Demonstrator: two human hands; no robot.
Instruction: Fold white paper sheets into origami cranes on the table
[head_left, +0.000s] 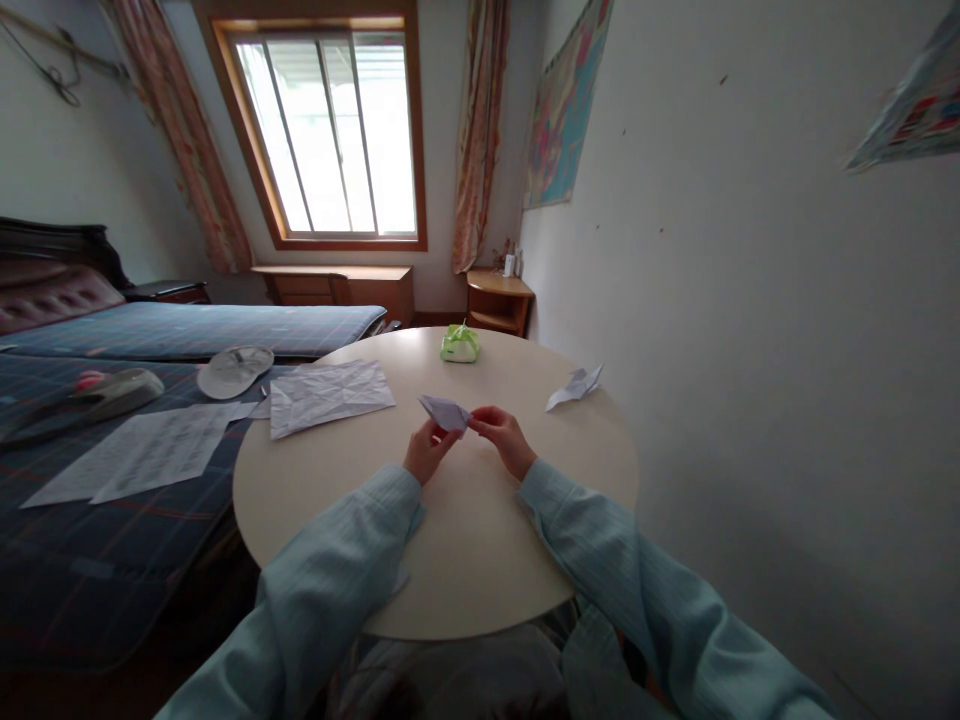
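Observation:
Between my two hands, above the round table [450,560], is a small piece of folded white paper [444,410] with a pointed end toward the upper left. My left hand [429,448] grips its lower edge between thumb and fingers. At the paper's right end, my right hand [507,437] pinches a corner with its fingertips. Another folded white paper shape [576,387], with points sticking up, lies near the table's right edge. Over on the left of the table rests a creased, unfolded white sheet [331,398].
A green and white tissue pack [459,345] sits at the table's far side. To the left, a bed [172,590] holds printed sheets [161,450], a pale cap [235,372] and another object. A bare wall [750,350] runs along the right.

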